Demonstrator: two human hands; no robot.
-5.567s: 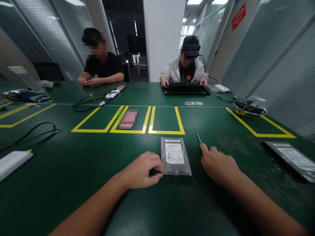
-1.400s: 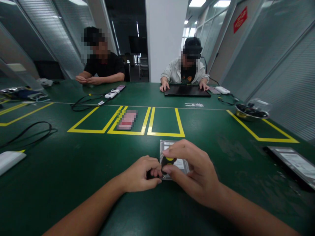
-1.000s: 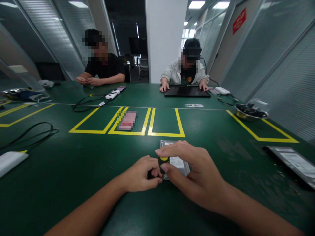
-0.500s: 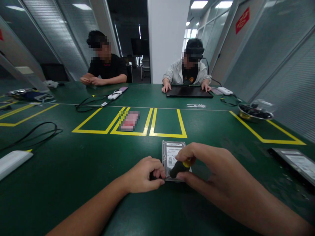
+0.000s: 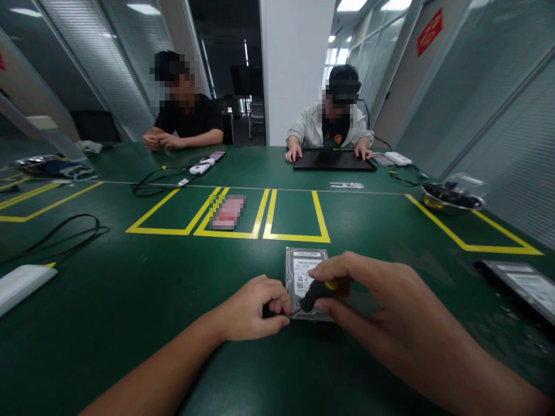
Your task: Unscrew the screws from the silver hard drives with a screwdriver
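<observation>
Your right hand (image 5: 384, 306) pinches the dark-and-yellow handle of a screwdriver (image 5: 315, 293) between thumb and fingers, over the hard drive (image 5: 304, 270); the drive lies label up on the green table (image 5: 243, 378), and the shaft slants down to its near left corner. Your left hand (image 5: 255, 307) is curled at that same corner, thumb and fingertips close together; whether they pinch the shaft or just steady the drive, you cannot tell from here. Well to the drive's right lies a second drive (image 5: 522, 284); well to its left, a white device (image 5: 26, 288); beyond it and to the left, a pink phone (image 5: 228, 212); far beyond it and to the right, a metal bowl (image 5: 451, 207); farther beyond it, a person in a light jacket (image 5: 307, 124) touches a black panel (image 5: 335, 160).
</observation>
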